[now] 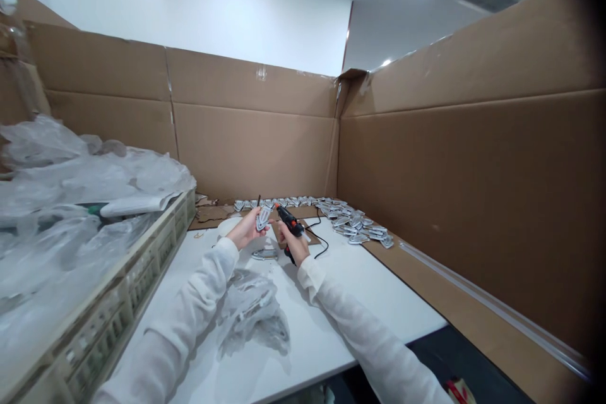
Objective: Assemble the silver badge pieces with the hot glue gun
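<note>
My left hand [247,230] is closed on a small grey-and-white shield-shaped piece [262,218], held upright above the white table [374,290]. My right hand [292,247] grips a black and orange glue gun [290,225], its nozzle pointing left toward the piece and close to it. A black cord [318,241] runs from the gun across the table. Another similar piece [265,254] lies flat on the table just below my hands. Both arms wear white sleeves.
Several finished pieces [353,225] lie in a row along the back and right on cardboard. A beige crate [127,278] heaped with clear plastic bags stands at the left. Crumpled plastic [253,312] lies between my arms. Tall cardboard walls [454,164] enclose the table.
</note>
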Action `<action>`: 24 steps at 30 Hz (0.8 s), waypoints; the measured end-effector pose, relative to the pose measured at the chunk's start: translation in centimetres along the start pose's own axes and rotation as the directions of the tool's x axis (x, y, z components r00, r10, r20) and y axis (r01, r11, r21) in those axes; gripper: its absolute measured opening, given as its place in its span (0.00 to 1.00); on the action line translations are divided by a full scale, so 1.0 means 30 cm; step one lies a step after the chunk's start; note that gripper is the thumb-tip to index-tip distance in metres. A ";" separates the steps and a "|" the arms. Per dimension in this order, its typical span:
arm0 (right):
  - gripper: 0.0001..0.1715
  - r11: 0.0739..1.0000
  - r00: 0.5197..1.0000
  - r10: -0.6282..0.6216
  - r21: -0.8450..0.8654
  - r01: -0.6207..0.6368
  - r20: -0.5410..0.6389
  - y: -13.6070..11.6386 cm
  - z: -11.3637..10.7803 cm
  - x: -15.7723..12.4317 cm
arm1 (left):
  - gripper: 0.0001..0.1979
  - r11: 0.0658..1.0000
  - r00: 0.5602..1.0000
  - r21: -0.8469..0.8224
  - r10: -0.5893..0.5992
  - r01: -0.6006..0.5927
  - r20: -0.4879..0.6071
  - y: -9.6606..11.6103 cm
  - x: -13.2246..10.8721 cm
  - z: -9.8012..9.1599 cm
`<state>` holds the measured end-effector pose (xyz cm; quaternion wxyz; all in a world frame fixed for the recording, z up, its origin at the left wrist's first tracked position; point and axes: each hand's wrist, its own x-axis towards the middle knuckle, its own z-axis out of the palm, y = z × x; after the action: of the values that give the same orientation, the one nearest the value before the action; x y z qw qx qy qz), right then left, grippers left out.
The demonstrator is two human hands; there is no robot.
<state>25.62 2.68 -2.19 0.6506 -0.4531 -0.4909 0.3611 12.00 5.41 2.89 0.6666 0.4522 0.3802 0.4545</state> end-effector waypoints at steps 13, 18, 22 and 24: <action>0.25 0.999 0.997 0.044 0.030 -0.045 0.056 0.013 0.001 0.008 | 0.12 1.000 1.000 -0.005 0.023 -0.023 0.006 -0.002 -0.005 0.004; 0.26 0.999 0.998 0.014 0.037 -0.017 0.060 0.026 -0.003 0.017 | 0.12 1.000 1.000 -0.002 0.004 -0.004 0.021 -0.003 -0.008 0.015; 0.26 0.999 0.998 0.004 0.039 -0.007 0.069 0.025 -0.003 0.016 | 0.11 1.000 1.000 0.010 0.002 -0.002 -0.013 -0.001 -0.014 0.030; 0.26 0.999 0.997 0.012 0.045 -0.015 0.070 0.020 -0.001 0.014 | 0.11 1.000 1.000 0.025 -0.001 0.002 -0.021 0.003 -0.019 0.036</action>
<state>25.75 3.25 -2.62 0.6407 -0.4287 -0.5019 0.3921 12.80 4.60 3.35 0.6572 0.4554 0.3933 0.4539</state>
